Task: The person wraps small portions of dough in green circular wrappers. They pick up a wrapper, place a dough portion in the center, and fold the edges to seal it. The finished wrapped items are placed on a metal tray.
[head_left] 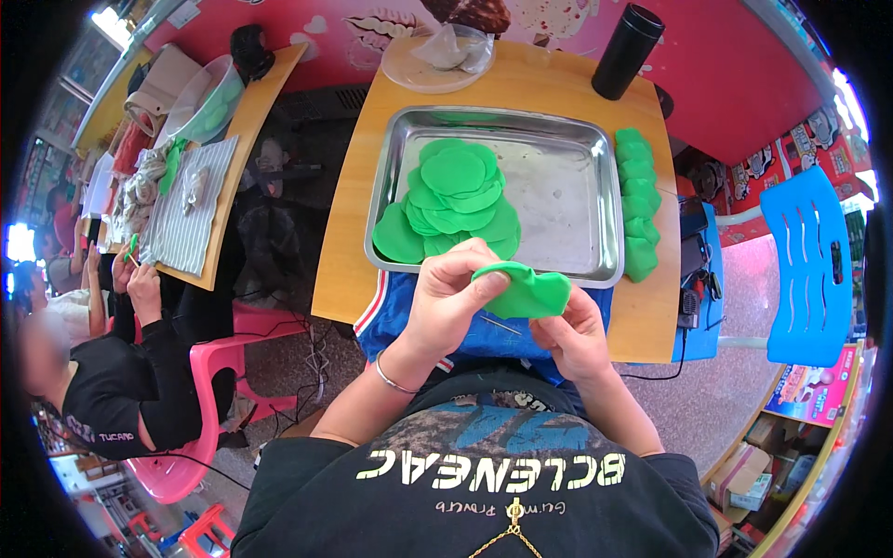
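Note:
A thin, soft green disc (532,296) is stretched and bent between my two hands, just over the near edge of a metal tray. My left hand (446,293) pinches its left edge between thumb and fingers. At the lower right edge my right hand (579,333) grips it, fingertips partly behind the disc. A loose pile of flat green discs (454,174) lies in the left part of the metal tray (609,177). Right of the tray, several folded green pieces (638,200) run in an overlapping row along the table.
The tray rests on a wooden table (346,242); a plastic-covered round plate (409,73) and a black cylindrical bottle (629,51) stand behind. Blue cloth (493,335) hangs below its near edge. A blue chair (805,270) is at right; a person (112,372) works at another table left.

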Demonstrator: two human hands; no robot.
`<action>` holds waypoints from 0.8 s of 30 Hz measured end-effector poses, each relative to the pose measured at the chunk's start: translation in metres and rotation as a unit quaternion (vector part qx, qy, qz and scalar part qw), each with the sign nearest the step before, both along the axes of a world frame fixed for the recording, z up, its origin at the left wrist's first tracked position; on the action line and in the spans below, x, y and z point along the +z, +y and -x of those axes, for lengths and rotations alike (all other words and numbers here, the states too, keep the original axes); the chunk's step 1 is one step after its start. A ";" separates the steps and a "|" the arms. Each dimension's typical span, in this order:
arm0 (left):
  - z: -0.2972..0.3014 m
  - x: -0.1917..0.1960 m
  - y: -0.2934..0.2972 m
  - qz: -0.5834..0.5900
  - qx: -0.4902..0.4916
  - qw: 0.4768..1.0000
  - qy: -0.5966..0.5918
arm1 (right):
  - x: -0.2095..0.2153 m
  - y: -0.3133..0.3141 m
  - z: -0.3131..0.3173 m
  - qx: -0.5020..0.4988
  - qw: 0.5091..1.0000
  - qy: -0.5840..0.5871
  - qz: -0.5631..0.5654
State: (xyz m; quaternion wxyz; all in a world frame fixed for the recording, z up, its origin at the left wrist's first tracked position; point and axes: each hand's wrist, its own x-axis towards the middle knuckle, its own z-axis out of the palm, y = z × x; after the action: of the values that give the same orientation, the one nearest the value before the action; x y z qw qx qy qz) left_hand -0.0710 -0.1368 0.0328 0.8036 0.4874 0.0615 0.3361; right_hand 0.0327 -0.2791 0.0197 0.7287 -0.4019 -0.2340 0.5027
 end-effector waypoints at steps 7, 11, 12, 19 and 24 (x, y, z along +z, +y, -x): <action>0.004 0.005 0.001 -0.024 0.033 0.998 0.044 | 0.000 -0.001 -0.009 -0.015 0.998 -0.067 -0.007; 0.004 0.014 0.005 -0.088 0.039 0.994 0.059 | -0.002 0.002 -0.009 -0.039 0.990 -0.133 -0.023; 0.004 0.015 0.005 -0.097 0.044 0.992 0.063 | -0.003 0.002 -0.009 -0.038 0.990 -0.135 -0.028; 0.003 0.007 0.006 0.016 -0.005 1.000 0.012 | 0.003 0.002 -0.011 -0.019 1.000 0.008 -0.022; 0.000 0.016 0.010 -0.102 0.039 0.992 0.057 | 0.009 0.013 -0.005 -0.073 0.982 -0.177 0.004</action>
State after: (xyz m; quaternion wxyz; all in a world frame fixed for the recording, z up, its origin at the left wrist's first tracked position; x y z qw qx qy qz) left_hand -0.0714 -0.1265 0.0492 0.7308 0.5826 0.0914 0.3437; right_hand 0.0378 -0.2664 0.0291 0.7093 -0.5033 -0.3269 0.3698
